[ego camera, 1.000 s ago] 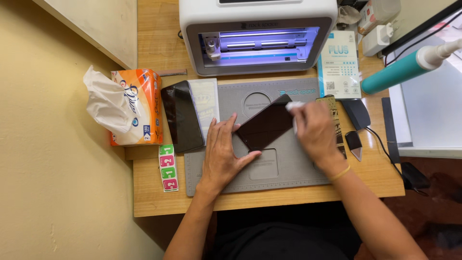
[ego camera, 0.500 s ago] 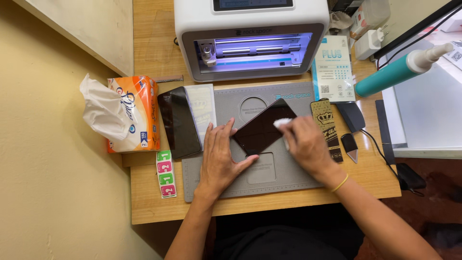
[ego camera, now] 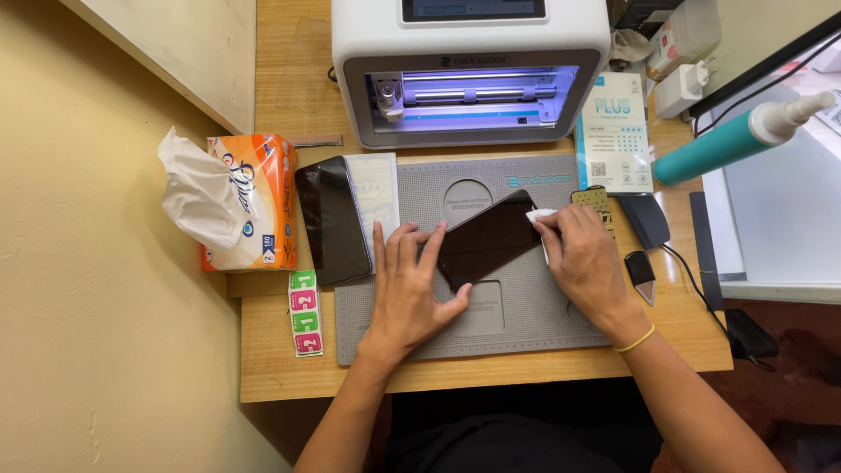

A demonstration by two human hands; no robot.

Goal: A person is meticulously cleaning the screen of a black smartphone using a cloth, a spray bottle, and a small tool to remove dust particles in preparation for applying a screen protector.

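Phone: thin, rigid, glossy, likely slippery and fragile; take by edges. Left hand spread open, bracing it on grey mat. Right hand pinching white wipe.

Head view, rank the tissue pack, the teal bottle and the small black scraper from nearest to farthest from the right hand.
1. Scraper: on the desk just right of the right hand, close beside it.
2. Teal bottle: farther right and up, at the desk's right edge.
3. Tissue pack: far left, beyond the left hand and the spare phone.
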